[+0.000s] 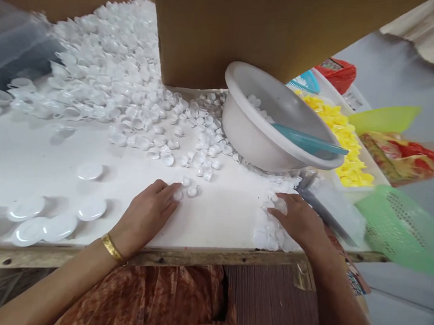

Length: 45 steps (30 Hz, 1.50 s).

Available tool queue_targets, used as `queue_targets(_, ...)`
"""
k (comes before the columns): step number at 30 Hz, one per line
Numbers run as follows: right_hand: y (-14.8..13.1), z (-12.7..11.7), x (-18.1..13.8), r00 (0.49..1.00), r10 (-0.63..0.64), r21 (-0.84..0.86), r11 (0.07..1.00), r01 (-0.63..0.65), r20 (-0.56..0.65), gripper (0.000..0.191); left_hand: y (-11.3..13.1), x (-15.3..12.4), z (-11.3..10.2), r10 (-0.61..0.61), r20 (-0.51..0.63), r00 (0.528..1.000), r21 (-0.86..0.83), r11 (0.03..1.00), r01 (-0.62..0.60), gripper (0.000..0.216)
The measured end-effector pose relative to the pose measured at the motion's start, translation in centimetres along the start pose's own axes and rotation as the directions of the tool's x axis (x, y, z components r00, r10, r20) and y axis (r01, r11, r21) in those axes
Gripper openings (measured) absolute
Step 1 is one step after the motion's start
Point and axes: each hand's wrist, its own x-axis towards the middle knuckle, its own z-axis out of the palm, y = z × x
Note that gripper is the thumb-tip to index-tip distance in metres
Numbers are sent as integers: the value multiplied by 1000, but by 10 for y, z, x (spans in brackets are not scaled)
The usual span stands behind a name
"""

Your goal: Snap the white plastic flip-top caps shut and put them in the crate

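My left hand [152, 208], a gold bracelet at its wrist, rests at the table's front. Its thumb and forefinger curve around a small white plastic cup [178, 195]; another small cup [192, 191] lies beside the fingertips. Further right, my right hand [299, 220] is over a patch of small white pieces [269, 232], with a whitish cup [281, 205] between its thumb and fingers. The other fingers of both hands are partly hidden. A loose spread of small white cups [207, 141] lies beyond the hands.
Larger white cups [108, 64] are heaped at back left; white saucers [59, 226] lie at front left. A tilted grey basin [242, 129] holding a blue tool [309, 139] stands before a cardboard box [227, 33]. Right are yellow pieces [349, 148] and a green basket [403, 232].
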Motion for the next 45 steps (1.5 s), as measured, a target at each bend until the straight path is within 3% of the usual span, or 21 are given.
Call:
queue_targets(3,-3,15,-6,999,21,6,1000,-21,-26,54,1,-2,2,-11,-3,1000,-27,1000,11,41)
queue_targets(7,-34,26,-7,998,-67,142,988,68,-10,44,-1,-6,1,-3,-18,1000,-26,1000,2,40)
queue_targets(11,-54,23,-4,989,-147,166,975,149,-26,46,-1,-11,0,-9,-19,1000,-4,1000,9,41)
queue_targets(14,-50,14,-4,977,-156,78,983,168,-144,52,0,-13,1,-14,-25,1000,0,1000,14,41)
queue_targets(17,-44,3,-12,950,-195,43,976,212,-244,36,-1,-13,3,-19,-34,999,7,1000,19,41)
queue_targets(22,-65,5,-32,932,-351,18,935,353,-89,14,1,-11,4,8,-55,998,35,999,-6,41)
queue_targets(24,-78,13,-35,925,-366,-33,931,365,-105,13,3,-12,3,34,-57,998,43,999,-32,40)
queue_targets(28,-97,24,-37,860,-449,-56,891,450,-242,2,2,-16,-1,59,-42,997,15,998,-58,37)
queue_targets(30,-106,25,-37,817,-499,-56,861,505,-290,9,2,-19,-3,27,-43,999,-27,999,-29,37)
queue_targets(32,-118,23,-36,796,-503,6,844,536,-336,16,2,-21,-7,-28,-38,999,-93,995,25,37)
queue_targets(36,-147,17,-31,796,-412,310,763,568,-443,15,10,-24,-19,-161,-21,987,-296,944,147,36)
queue_targets(38,-162,16,-27,751,-428,361,685,633,-503,14,12,-24,-24,-265,7,964,-412,878,245,35)
queue_targets(41,-176,20,-22,602,-557,258,575,777,-573,17,11,-24,-25,-404,125,906,-559,726,401,34)
queue_targets(43,-180,26,-19,504,-656,168,505,846,-562,19,8,-23,-23,-419,195,887,-635,636,439,33)
queue_targets(45,-180,32,-18,440,-715,107,461,881,-543,22,6,-22,-20,-405,231,885,-692,571,442,31)
